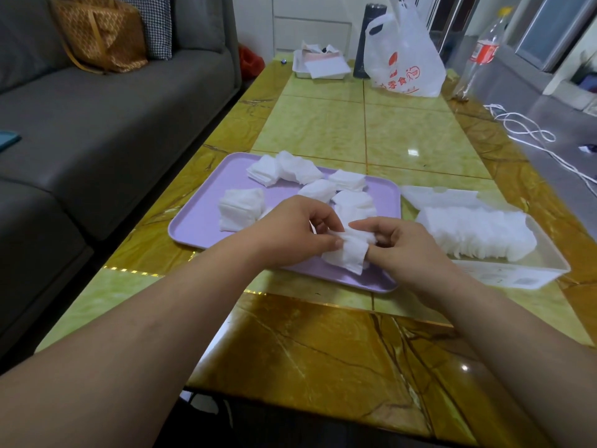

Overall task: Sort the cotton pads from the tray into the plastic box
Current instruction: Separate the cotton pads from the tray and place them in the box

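Note:
A lilac tray (200, 221) lies on the marble table, with several stacks of white square cotton pads (240, 206) on it. Over the tray's near right part, my left hand (290, 234) and my right hand (407, 250) both pinch one small bundle of cotton pads (349, 255) between them. The clear plastic box (546, 253) stands just right of the tray, its lid (436, 197) open behind it. A long row of cotton pads (478, 232) fills the box.
At the table's far end stand a white tray with papers (319, 64), a dark flask (366, 43), a white plastic bag (403, 56) and a clear bottle (478, 56). A grey sofa (113, 108) runs along the left. White cord (529, 134) lies on the floor at right.

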Available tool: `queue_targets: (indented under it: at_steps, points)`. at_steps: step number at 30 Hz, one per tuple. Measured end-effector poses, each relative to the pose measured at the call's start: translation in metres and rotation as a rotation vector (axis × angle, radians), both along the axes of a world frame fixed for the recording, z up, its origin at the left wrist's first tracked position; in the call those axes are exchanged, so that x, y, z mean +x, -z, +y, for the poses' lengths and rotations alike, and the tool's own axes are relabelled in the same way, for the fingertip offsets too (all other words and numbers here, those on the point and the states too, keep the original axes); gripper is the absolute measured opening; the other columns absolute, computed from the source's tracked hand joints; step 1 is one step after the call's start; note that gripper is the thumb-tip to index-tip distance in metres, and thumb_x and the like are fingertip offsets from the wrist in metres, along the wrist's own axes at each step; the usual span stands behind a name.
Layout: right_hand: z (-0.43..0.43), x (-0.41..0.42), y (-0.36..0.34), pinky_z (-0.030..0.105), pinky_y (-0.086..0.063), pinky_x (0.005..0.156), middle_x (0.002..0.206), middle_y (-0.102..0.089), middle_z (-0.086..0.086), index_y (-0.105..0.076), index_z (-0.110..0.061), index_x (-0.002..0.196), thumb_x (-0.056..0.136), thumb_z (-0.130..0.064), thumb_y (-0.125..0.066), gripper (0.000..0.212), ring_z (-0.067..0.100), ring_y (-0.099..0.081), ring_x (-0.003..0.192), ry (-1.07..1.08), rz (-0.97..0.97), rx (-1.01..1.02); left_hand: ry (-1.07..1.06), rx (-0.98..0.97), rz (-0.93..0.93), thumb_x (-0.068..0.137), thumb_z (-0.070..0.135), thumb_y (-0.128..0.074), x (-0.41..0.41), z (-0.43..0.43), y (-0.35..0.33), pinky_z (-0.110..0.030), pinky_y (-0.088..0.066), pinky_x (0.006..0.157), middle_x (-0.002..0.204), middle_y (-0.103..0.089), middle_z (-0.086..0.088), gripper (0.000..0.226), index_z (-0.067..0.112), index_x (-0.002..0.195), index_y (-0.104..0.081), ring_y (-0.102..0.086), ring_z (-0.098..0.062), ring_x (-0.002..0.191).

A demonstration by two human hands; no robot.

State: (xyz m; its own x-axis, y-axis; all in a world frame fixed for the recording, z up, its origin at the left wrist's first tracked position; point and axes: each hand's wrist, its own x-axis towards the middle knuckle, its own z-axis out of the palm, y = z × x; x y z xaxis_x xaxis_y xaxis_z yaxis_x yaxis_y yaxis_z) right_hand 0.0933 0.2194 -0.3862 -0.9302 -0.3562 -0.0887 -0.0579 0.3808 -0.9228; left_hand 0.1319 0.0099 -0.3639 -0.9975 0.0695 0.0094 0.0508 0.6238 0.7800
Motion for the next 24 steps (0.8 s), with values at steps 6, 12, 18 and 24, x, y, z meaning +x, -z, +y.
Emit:
queue_targets:
  at_steps: [6,12,18,24]
  points:
    - [0.002,0.001,-0.002,0.045,-0.056,0.101,0.105,-0.080,-0.001,-0.073,-0.021,0.119,0.086,-0.001,-0.072,0.038,0.018,-0.074,0.103,-0.059,-0.032,-0.016,0.000,-0.007,-0.001,0.084,0.025,-0.082,-0.003,0.003,0.005,-0.012,-0.041,0.059,0.064,-0.059,0.016,0.009,0.027,0.090,-0.077,-0.051,0.002,0.057]
    - [0.002,0.004,-0.007,0.040,-0.058,0.098,0.110,-0.078,0.001,-0.069,-0.021,0.127,0.068,-0.024,-0.091,0.063,0.019,-0.074,0.105,-0.098,-0.075,-0.072,-0.049,0.007,0.065,0.083,0.025,-0.081,-0.003,0.004,0.007,-0.020,-0.045,0.063,0.072,-0.063,0.011,0.012,0.027,0.088,-0.071,-0.054,0.000,0.061]
    - [-0.006,0.010,-0.010,0.038,-0.061,0.089,0.098,-0.078,0.002,-0.075,-0.026,0.101,0.083,0.011,-0.067,0.042,0.021,-0.074,0.093,-0.024,0.077,0.032,-0.003,-0.082,-0.051,0.078,0.040,-0.084,0.002,0.006,0.002,-0.022,-0.047,0.065,0.079,-0.069,0.008,0.046,0.034,0.117,-0.061,-0.064,-0.004,0.070]
    - [-0.017,0.019,-0.011,0.028,-0.058,0.076,0.103,-0.074,0.002,-0.071,-0.025,0.110,0.086,0.002,-0.069,0.036,0.019,-0.070,0.091,0.001,0.092,0.028,-0.002,-0.088,-0.045,0.082,0.032,-0.079,0.002,0.008,0.004,-0.021,-0.041,0.059,0.067,-0.063,0.011,0.014,0.027,0.093,-0.070,-0.055,-0.001,0.058]
